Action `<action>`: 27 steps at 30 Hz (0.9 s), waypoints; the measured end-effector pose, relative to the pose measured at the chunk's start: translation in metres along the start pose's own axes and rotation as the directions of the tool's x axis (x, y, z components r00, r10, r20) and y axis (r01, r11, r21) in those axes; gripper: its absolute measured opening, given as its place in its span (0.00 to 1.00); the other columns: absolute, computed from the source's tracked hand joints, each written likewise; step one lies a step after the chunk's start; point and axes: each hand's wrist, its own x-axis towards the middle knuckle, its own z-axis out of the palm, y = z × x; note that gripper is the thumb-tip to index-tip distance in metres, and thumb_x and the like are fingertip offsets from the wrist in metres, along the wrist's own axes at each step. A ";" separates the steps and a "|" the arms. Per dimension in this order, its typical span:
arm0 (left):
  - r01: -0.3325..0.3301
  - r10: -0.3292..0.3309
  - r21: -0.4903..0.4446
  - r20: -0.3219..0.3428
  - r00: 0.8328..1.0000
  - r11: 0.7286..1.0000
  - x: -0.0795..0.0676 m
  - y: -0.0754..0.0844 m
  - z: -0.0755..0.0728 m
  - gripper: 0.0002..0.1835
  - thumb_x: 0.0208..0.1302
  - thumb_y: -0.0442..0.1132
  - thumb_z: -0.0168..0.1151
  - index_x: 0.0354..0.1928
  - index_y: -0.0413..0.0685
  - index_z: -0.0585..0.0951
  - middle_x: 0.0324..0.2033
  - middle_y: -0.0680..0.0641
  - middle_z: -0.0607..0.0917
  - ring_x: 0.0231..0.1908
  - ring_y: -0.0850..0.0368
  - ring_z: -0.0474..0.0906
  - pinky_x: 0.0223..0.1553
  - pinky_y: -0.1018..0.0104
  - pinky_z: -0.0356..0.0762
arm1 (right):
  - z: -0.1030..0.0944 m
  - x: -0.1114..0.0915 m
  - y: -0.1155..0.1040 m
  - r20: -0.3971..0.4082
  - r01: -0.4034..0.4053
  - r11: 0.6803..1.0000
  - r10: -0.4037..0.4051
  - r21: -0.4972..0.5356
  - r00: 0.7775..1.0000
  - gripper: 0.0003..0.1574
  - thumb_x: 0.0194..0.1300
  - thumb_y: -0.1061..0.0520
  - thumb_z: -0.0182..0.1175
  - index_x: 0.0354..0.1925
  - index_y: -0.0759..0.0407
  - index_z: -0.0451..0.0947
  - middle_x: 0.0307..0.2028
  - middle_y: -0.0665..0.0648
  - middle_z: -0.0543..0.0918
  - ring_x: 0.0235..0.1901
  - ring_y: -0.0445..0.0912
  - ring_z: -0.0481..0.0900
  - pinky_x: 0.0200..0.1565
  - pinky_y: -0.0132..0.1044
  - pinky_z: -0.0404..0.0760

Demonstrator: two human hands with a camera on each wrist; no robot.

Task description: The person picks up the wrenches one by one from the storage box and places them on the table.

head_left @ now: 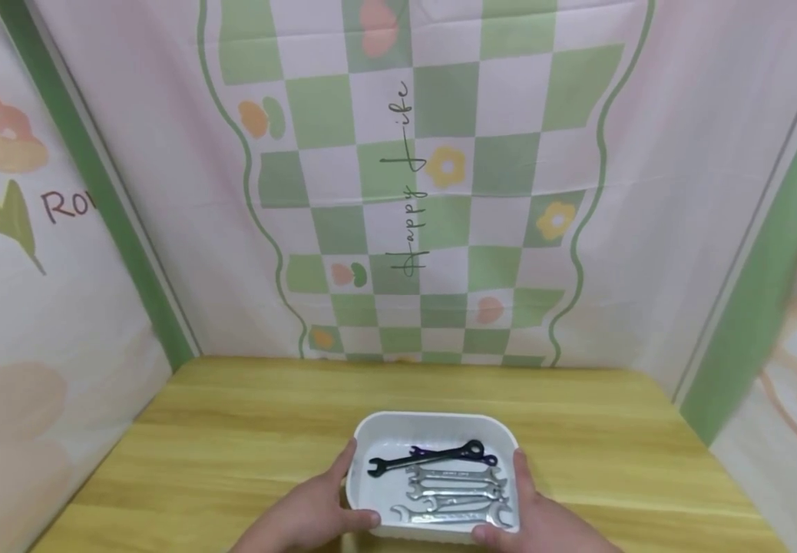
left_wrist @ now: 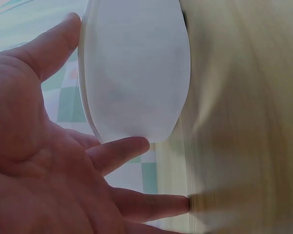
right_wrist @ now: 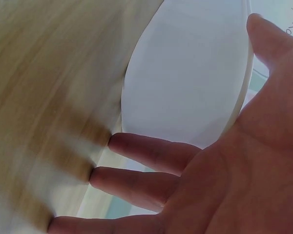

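In the head view a white plastic tray (head_left: 385,495) with rounded corners sits near the front of the table. Several silver wrenches (head_left: 450,491) lie roughly parallel inside, with a black wrench (head_left: 426,458) and a purple wrench (head_left: 490,459) crossing behind them. My left hand (head_left: 312,507) touches the left end of the tray, thumb at its near rim, the other fingers straight and spread. On the opposite end my right hand (head_left: 533,514) rests likewise, thumb at the near corner. In the right wrist view, straight fingers (right_wrist: 151,151) reach down beside the tray's wall to the tabletop.
The tray stands on a wood-grain table (head_left: 233,430). Behind the table hangs a green-and-white checkered curtain (head_left: 440,230) with printed lettering. Printed fabric panels (head_left: 39,322) enclose the left and right sides.
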 end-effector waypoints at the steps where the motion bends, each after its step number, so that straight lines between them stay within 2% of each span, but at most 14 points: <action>1: 0.002 -0.002 0.001 0.001 1.000 1.000 0.000 0.000 0.000 0.63 0.52 0.61 0.74 0.79 0.42 0.47 0.57 0.32 0.78 0.51 0.41 0.77 0.53 0.35 0.69 | 0.000 0.000 0.000 -0.001 0.000 1.000 0.000 0.000 1.000 0.88 0.50 0.28 0.71 0.73 0.75 0.24 0.42 0.76 0.81 0.40 0.59 0.82 0.46 0.59 0.77; 11: 0.020 -0.020 0.008 0.007 1.000 1.000 0.000 -0.001 0.001 0.64 0.51 0.62 0.74 0.79 0.42 0.47 0.58 0.32 0.78 0.53 0.37 0.76 0.53 0.34 0.68 | -0.001 -0.001 -0.003 0.005 -0.006 1.000 0.006 0.006 1.000 0.87 0.51 0.28 0.70 0.73 0.76 0.25 0.43 0.80 0.80 0.40 0.60 0.82 0.46 0.59 0.77; 14: 0.025 -0.025 0.002 0.015 1.000 1.000 0.001 -0.001 0.001 0.64 0.52 0.62 0.74 0.79 0.43 0.47 0.58 0.32 0.78 0.51 0.40 0.77 0.53 0.35 0.69 | -0.001 -0.001 -0.003 0.007 -0.006 1.000 0.006 0.003 1.000 0.86 0.52 0.29 0.71 0.73 0.76 0.25 0.44 0.81 0.79 0.41 0.61 0.82 0.46 0.59 0.77; 18: 0.070 -0.068 -0.053 0.049 0.996 0.996 0.004 -0.003 0.000 0.64 0.52 0.61 0.75 0.79 0.45 0.46 0.58 0.35 0.79 0.46 0.46 0.75 0.53 0.35 0.68 | -0.001 0.001 -0.004 0.014 -0.006 1.000 0.006 -0.004 1.000 0.85 0.53 0.31 0.71 0.72 0.78 0.25 0.45 0.81 0.79 0.42 0.60 0.81 0.47 0.59 0.76; 21: 0.100 -0.094 -0.093 0.067 0.993 0.991 0.006 -0.003 -0.001 0.64 0.51 0.60 0.75 0.80 0.46 0.46 0.58 0.35 0.78 0.46 0.47 0.74 0.54 0.34 0.67 | -0.001 0.001 -0.003 0.017 -0.010 1.000 0.010 -0.004 1.000 0.85 0.53 0.31 0.71 0.72 0.78 0.25 0.46 0.80 0.79 0.42 0.60 0.81 0.47 0.58 0.76; 27: 0.084 -0.080 -0.080 0.057 0.995 0.993 0.005 -0.003 -0.001 0.64 0.51 0.60 0.76 0.79 0.44 0.47 0.57 0.35 0.79 0.45 0.47 0.74 0.52 0.35 0.68 | -0.001 0.001 -0.002 0.017 0.018 1.000 -0.017 -0.006 1.000 0.84 0.54 0.33 0.71 0.72 0.79 0.26 0.44 0.78 0.80 0.40 0.59 0.81 0.46 0.57 0.77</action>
